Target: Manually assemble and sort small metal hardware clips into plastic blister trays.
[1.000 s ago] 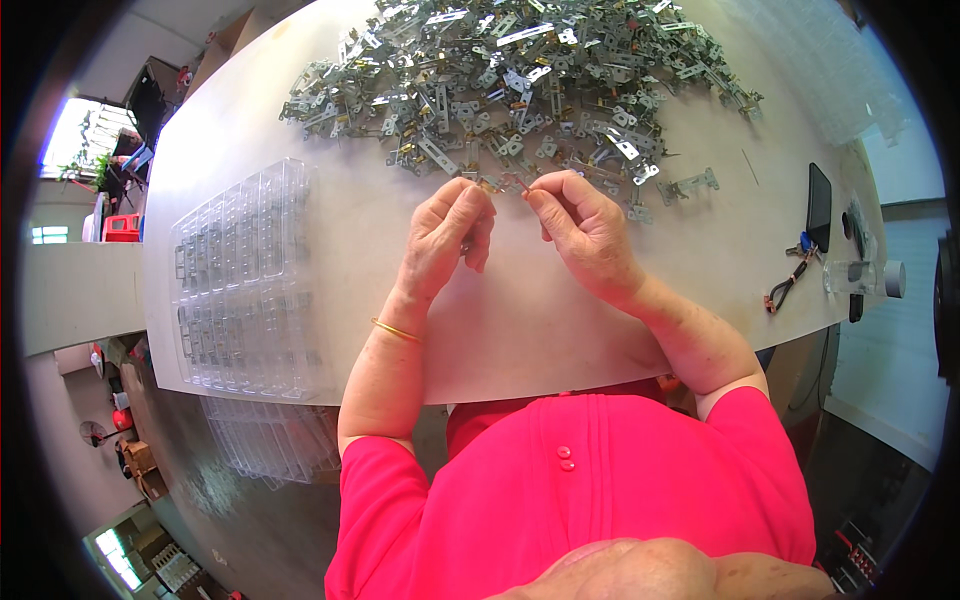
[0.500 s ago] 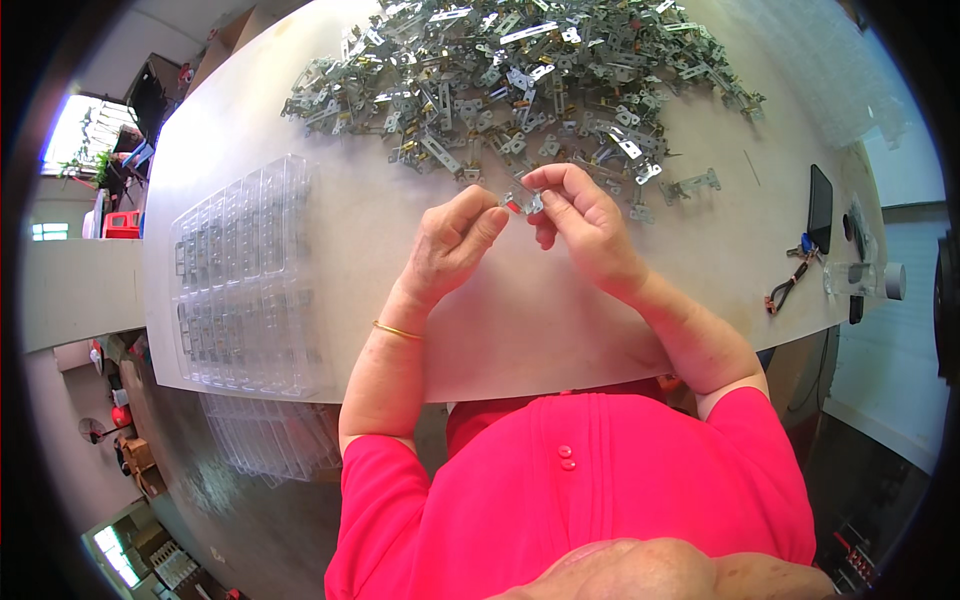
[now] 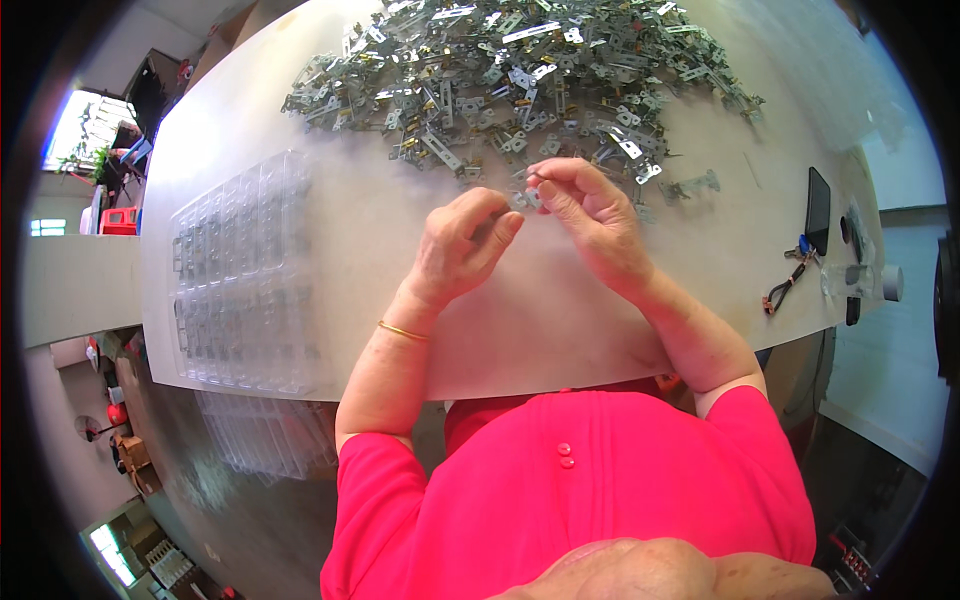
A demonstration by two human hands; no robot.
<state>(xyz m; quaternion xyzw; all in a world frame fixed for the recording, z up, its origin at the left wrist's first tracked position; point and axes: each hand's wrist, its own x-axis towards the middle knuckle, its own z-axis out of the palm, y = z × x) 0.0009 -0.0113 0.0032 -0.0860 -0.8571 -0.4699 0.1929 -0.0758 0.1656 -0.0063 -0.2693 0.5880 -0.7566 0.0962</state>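
Note:
Over the middle of the table, my two hands come close together. Between the thumb and forefinger of my right hand (image 3: 598,222) is a small silvery metal bracket (image 3: 526,199), with part of it hidden by the fingers. My left hand (image 3: 462,246) is beside the bracket's left end, thumb and fingers curled together. Whatever those fingers hold is hidden. Just beyond my hands lies a large heap of small metal brackets (image 3: 520,75), some with brass-coloured bits. One loose bracket (image 3: 692,187) rests to the right of my right hand.
Clear plastic trays (image 3: 245,280) with rows of metal parts lie on the table (image 3: 480,345) at left. More clear trays (image 3: 265,435) are below the table edge. At right are a phone (image 3: 818,210), keys on a cord (image 3: 788,285) and a clear bottle (image 3: 850,280).
My left hand has shifted slightly right and turned a little. The red bit seen at its fingertips no longer shows. My right fingers still pinch the bracket.

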